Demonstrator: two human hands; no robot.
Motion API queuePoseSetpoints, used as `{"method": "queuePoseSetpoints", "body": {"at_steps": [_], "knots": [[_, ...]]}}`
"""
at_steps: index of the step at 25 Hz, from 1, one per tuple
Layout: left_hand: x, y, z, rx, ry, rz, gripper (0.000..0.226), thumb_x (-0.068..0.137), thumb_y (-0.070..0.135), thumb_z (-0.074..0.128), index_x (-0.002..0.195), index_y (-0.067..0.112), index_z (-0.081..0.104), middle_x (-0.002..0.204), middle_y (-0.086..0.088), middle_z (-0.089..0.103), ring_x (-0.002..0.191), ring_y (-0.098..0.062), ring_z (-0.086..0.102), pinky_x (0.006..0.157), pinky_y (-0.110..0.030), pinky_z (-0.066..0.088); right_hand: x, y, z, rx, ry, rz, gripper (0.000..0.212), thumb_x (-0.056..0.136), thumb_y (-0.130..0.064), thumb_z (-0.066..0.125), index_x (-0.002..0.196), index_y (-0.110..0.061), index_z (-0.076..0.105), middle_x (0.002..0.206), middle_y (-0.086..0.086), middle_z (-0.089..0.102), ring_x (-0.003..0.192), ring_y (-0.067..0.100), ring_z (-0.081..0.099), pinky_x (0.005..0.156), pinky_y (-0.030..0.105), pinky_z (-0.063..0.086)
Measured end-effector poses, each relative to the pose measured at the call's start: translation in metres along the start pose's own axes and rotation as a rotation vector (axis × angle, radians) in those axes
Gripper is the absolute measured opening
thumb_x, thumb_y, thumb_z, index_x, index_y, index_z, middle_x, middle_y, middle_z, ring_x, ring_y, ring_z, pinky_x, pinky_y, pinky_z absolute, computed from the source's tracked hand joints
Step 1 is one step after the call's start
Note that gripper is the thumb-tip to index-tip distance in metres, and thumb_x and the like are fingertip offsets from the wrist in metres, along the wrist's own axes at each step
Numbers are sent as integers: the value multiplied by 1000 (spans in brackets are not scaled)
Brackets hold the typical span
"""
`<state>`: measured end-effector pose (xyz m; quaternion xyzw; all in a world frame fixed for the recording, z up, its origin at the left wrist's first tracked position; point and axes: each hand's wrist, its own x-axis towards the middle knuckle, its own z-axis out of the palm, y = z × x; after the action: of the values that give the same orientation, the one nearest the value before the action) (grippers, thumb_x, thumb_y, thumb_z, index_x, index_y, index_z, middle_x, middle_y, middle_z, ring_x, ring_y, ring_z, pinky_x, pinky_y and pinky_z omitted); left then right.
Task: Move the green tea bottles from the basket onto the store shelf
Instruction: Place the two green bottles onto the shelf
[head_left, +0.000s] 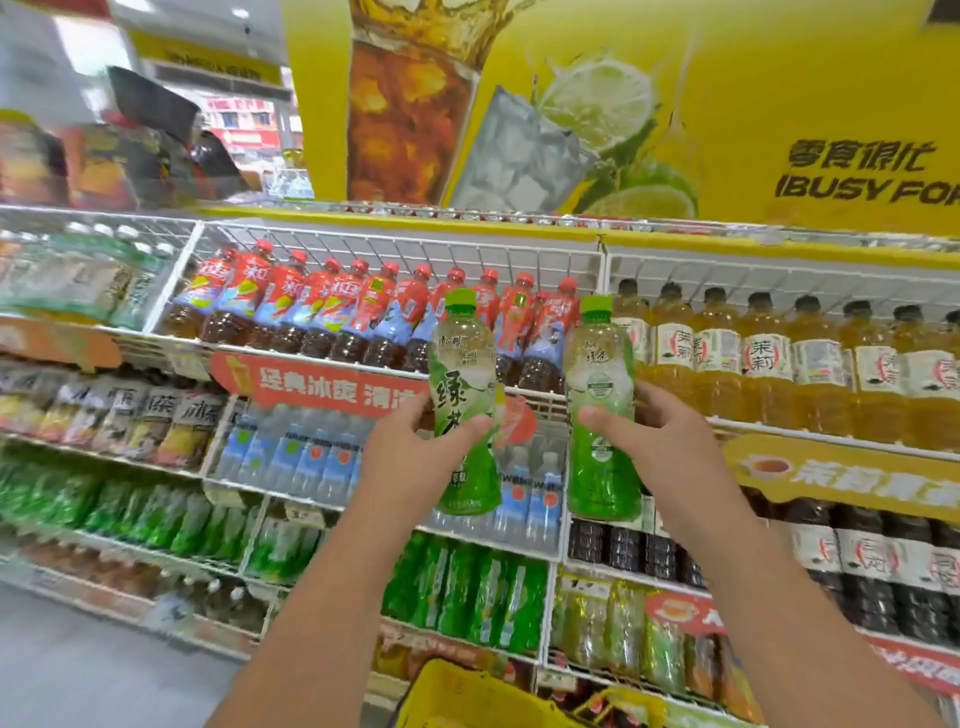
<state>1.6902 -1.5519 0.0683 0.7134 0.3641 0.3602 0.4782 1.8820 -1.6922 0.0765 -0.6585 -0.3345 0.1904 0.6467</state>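
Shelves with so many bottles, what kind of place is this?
Most likely a shop's drinks aisle. White wire shelves hold rows of red-capped bottles, orange price signs hang along the edges, and a yellow basket sits below.

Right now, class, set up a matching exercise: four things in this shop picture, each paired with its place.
Things:
1. left hand
2. right hand
3. red-capped bottles
4. yellow basket

Places:
A. bottom edge, below the arms
B. top wire shelf, behind the held bottles
C. grips the green tea bottle showing large characters
D. grips the other green tea bottle

Pairs: 1-C, 2-D, 3-B, 4-A
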Motion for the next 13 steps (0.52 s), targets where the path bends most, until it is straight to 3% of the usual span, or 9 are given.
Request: {"method": "queuePoseSetpoints", "body": {"at_steps": [4,8,11,13], "knots": [[-16,-16,-49,9,93,-75,40,83,51,77,119,36,65,109,20,66,95,5,60,80,-27,53,-3,-2,51,27,-101,25,52,81,-33,88,129,-28,70,105,-7,79,93,17,77,86,51,64],[-29,-29,-113,-9,180,-96,18,86,49,76,94,47,61,96,28,63,84,9,58,70,-20,49,-12,-5,113,18,-191,6,46,83,-33,87,126,-30,70,106,-7,79,91,14,77,85,48,64],[-37,-50,-182,39,252,-105,37,83,53,78,111,36,61,106,19,61,109,-12,59,89,-32,50,-26,-9,180,30,-225,-8,36,83,-31,87,117,-31,74,101,-7,80,91,17,77,83,48,64],[-41,-63,-232,87,292,-114,49,82,55,78,121,30,62,117,13,64,117,-17,58,94,-36,49,-37,-13,230,45,-232,-13,37,81,-30,88,116,-29,75,98,-7,81,87,14,78,80,44,63]]}}
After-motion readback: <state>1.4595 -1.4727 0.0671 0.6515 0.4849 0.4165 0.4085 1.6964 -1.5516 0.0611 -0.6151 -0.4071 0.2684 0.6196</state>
